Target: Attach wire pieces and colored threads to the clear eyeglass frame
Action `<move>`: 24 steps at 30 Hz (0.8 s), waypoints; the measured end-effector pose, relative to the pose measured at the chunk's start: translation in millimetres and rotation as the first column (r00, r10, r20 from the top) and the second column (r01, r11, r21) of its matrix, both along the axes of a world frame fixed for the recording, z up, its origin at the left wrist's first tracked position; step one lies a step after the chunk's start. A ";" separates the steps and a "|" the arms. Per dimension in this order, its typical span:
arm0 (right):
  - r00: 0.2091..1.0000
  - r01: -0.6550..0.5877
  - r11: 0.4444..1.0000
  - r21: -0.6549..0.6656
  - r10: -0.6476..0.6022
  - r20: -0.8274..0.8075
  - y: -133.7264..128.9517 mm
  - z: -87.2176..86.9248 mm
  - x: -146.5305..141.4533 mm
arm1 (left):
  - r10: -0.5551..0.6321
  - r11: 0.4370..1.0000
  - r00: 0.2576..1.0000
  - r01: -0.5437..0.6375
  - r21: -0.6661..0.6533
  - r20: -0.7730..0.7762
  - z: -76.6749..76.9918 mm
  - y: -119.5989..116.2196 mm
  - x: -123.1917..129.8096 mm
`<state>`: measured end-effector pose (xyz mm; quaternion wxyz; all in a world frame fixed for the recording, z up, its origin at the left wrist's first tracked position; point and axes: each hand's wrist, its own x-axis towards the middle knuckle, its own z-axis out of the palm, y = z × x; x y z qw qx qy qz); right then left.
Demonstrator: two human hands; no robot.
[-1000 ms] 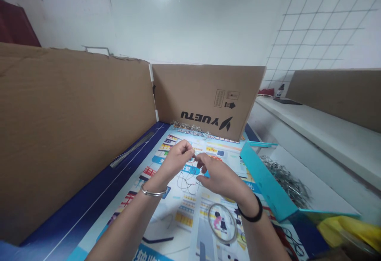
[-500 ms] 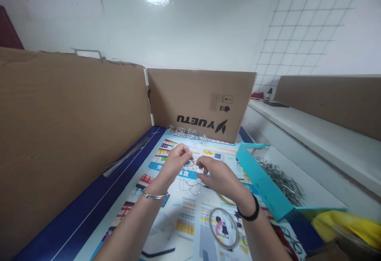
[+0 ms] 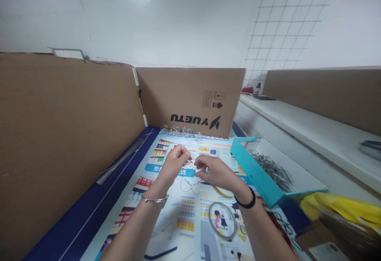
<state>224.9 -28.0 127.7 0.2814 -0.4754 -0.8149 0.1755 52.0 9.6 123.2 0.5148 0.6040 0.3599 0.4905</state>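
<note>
Near the middle of the table, my left hand [image 3: 176,162] pinches thin wire between thumb and fingertips. The thin wire [image 3: 190,189] hangs below in loose, fine loops. Close to its right, my right hand [image 3: 213,170] has bent fingers, with a gap between thumb and forefinger. Its fingertips are beside the wire; whether they touch it is too fine to make out. A pale ring-shaped coil [image 3: 210,229] lies on the printed table cover [image 3: 187,209] below my right hand. A yellow ring [image 3: 224,192] is partly hidden by my right wrist.
A turquoise box [image 3: 258,181] holds a tangle of thin metal pieces [image 3: 272,169] on the right. Cardboard panels [image 3: 190,94] stand behind and left. Small wiry pieces [image 3: 178,129] lie along the back panel. Flat strips [image 3: 120,161] lie left; a yellow bag [image 3: 342,209] sits at lower right.
The camera view has turned slightly right, so the surroundings appear shifted left. My right hand's thumb and fingertips have come slightly nearer my left hand. My left hand keeps its pinch.
</note>
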 end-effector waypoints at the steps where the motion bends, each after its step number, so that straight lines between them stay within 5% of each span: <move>1: 1.000 -0.008 1.000 0.001 0.008 -0.016 -0.2 0.6 0.6 | -0.004 1.000 1.000 0.004 0.010 -0.001 -0.6 -0.2 0.2; 8: 0.957 0.011 0.999 -0.051 -0.025 -0.288 3.0 5.5 -2.2 | -0.008 0.997 1.000 0.009 0.082 -0.021 -0.2 0.8 -3.8; 14: 0.750 -0.093 0.954 -0.286 -0.122 -0.650 11.2 -2.2 -10.1 | 0.062 0.984 0.997 -0.054 0.171 -0.039 1.3 1.5 -5.6; 24: 0.567 -0.182 0.910 -0.372 -0.212 -0.796 15.7 -18.9 -22.2 | 0.146 0.957 0.988 -0.128 0.261 -0.052 -0.5 0.4 -3.6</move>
